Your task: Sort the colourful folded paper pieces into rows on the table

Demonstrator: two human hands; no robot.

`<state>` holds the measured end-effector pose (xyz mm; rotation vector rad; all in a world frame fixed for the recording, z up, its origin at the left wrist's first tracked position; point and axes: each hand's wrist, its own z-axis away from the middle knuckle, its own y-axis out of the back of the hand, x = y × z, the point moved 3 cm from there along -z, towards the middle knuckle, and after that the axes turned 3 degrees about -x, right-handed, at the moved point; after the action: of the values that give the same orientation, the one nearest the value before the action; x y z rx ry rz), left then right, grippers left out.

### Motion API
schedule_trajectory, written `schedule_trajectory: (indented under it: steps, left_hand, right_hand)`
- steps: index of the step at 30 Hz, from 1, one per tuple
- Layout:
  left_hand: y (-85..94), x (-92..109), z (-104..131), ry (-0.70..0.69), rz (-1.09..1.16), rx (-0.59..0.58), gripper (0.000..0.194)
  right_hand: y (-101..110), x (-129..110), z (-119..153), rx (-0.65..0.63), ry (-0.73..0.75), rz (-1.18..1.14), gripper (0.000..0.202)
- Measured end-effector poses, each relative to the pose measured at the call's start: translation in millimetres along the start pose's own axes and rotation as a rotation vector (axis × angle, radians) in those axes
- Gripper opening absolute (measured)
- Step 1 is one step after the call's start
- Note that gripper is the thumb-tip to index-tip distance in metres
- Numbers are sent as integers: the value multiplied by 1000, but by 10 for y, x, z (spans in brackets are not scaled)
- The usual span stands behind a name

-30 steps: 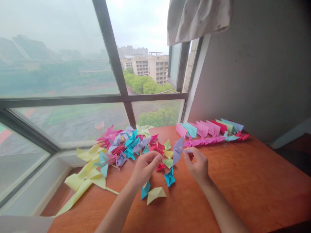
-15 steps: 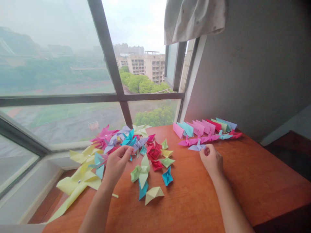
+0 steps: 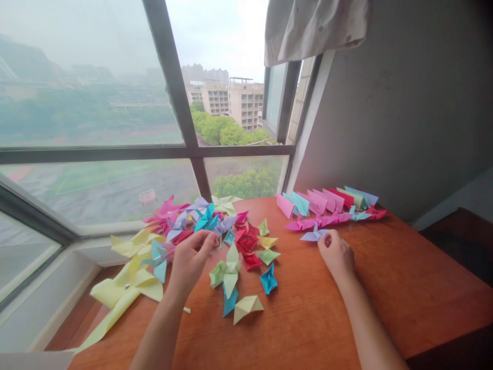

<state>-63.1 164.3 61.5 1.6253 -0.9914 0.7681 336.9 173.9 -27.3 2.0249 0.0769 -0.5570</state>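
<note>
My right hand (image 3: 338,257) is closed, its fingertips pinching the near end of a lavender paper crane (image 3: 313,235) that sits on the table at the front of a row of folded cranes. Behind it is a row of magenta paper cranes (image 3: 327,219), with a light-blue crane (image 3: 359,216) and a red one (image 3: 375,213) at the right end. My left hand (image 3: 191,261) has thumb and forefinger pressed together just above the paper pile. Whatever those fingers hold, if anything, is hidden. Closest to it are a light-green folded paper flower (image 3: 231,267) and paper pinwheels.
Large yellow pinwheels (image 3: 127,285) lie at the table's left edge. Blue (image 3: 268,280), red (image 3: 247,240) and cream (image 3: 247,308) folded pieces cover the middle of the wooden table (image 3: 308,329). Folded paper planes (image 3: 327,200) line the back right, near the wall. Windows (image 3: 96,195) stand behind.
The view has shifted slightly, so the table items appear a little further right. Both hands keep nearly the same pose, the right one still at the lavender crane.
</note>
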Motion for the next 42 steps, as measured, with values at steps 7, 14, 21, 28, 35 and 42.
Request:
schedule_trajectory:
  steps: [7, 14, 21, 28, 35, 42]
  left_hand:
    - [-16, 5, 13, 1, 8, 10, 31]
    - [-31, 25, 18, -9, 12, 12, 30]
    - [-26, 33, 24, -17, -4, 5, 28]
    - [-20, 41, 31, -19, -22, 1, 27]
    - [-32, 26, 27, -25, -21, -3, 28]
    - [157, -5, -5, 6, -169, 131, 27]
  right_hand:
    - [-44, 35, -9, -18, -13, 24, 13]
    - [-72, 54, -17, 1, -14, 34, 14]
    - [-100, 67, -13, -3, -9, 50, 17]
    - [-133, 84, -26, -10, 3, 53, 17]
    - [-133, 77, -38, -17, -9, 39, 15]
    - [33, 5, -3, 80, -99, -66, 26]
